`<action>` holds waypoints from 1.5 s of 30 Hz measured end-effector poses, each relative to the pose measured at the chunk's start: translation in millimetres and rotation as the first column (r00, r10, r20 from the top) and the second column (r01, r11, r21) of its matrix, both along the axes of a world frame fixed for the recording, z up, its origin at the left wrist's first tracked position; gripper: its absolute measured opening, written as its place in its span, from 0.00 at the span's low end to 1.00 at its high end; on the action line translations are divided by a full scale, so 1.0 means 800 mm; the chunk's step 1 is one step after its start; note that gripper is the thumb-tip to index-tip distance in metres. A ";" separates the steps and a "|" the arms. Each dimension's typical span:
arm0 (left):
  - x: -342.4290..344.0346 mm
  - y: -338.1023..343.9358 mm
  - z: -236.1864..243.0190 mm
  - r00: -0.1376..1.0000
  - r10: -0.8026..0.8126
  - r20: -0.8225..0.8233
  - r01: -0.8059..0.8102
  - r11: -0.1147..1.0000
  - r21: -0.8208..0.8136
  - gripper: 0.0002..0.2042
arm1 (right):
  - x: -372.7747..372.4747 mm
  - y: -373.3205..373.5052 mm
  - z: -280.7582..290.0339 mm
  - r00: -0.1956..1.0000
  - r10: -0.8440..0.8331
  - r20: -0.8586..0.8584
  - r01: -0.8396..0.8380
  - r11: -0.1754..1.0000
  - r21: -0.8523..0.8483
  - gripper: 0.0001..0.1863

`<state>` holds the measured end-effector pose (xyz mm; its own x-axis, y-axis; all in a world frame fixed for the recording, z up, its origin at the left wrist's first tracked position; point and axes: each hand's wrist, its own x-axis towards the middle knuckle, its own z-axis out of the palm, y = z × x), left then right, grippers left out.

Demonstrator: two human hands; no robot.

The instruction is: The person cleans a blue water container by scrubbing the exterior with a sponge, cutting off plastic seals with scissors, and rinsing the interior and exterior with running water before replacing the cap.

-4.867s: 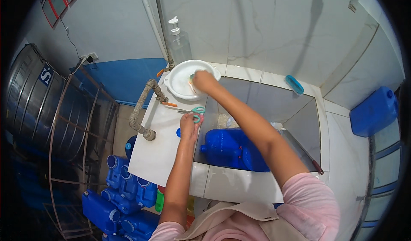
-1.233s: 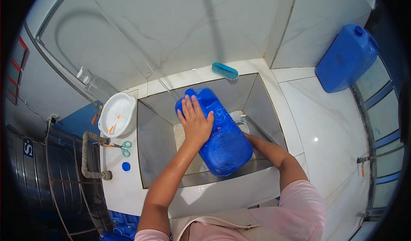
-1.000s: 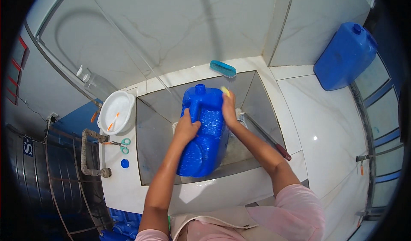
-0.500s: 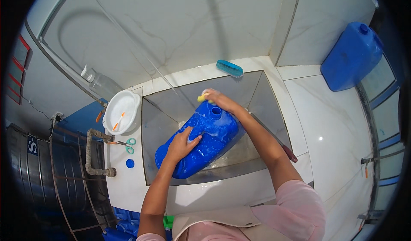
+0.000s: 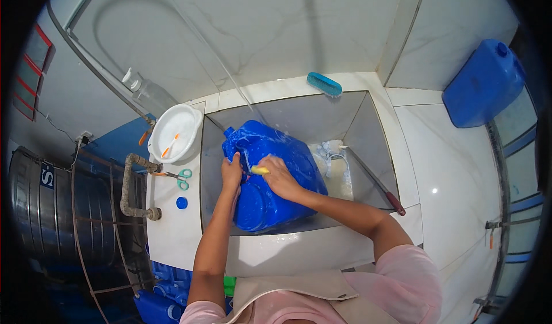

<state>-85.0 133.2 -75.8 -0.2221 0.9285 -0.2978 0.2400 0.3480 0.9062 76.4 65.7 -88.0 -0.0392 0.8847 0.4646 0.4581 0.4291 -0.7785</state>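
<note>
A blue plastic jerrycan (image 5: 282, 166), streaked with soap suds, lies tilted inside the sink (image 5: 368, 146), its spout end toward the left. My left hand (image 5: 232, 175) is closed on the jerrycan's handle area, thumb up; part of its grip is hidden. In my right hand (image 5: 278, 177) is a yellow sponge (image 5: 260, 170), pressed to the jerrycan's surface close beside the left hand. The sink's right part holds a long rod with a dark red handle (image 5: 395, 203) and a whitish-blue tangled head (image 5: 333, 152) on the sink floor.
On the left ledge are a white basin (image 5: 158, 134) with an orange-handled brush, scissors (image 5: 183, 178), a blue cap (image 5: 181, 202) and a pump bottle (image 5: 150, 94). A teal scrub brush (image 5: 324, 85) lies on the back ledge. Another blue jerrycan (image 5: 480, 85) stands right.
The jerrycan has been turned so its spout points left. My left hand shifted to its handle area; my right hand and sponge came from the far end to near the left hand.
</note>
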 end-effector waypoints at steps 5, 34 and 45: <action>0.003 -0.003 -0.025 0.878 0.387 0.281 -0.404 0.915 0.002 0.16 | 0.018 -0.061 0.098 0.984 0.176 0.027 -0.176 0.984 -0.009 0.23; 0.038 -0.292 0.020 0.997 -0.068 -0.030 0.070 0.991 0.111 0.30 | -0.047 0.004 0.090 0.851 0.524 0.014 -0.457 0.755 -0.470 0.14; -0.003 -0.192 0.098 0.630 -0.474 -0.614 0.665 0.739 0.112 0.44 | -0.008 0.006 0.093 0.649 -0.128 -0.750 -0.400 0.781 -0.480 0.16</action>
<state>-87.8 -20.2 2.9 0.3580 0.9337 0.0079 0.7458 -0.2910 0.5993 69.8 70.2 -13.6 -0.0790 0.9799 -0.1834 -0.3784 -0.1997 -0.9039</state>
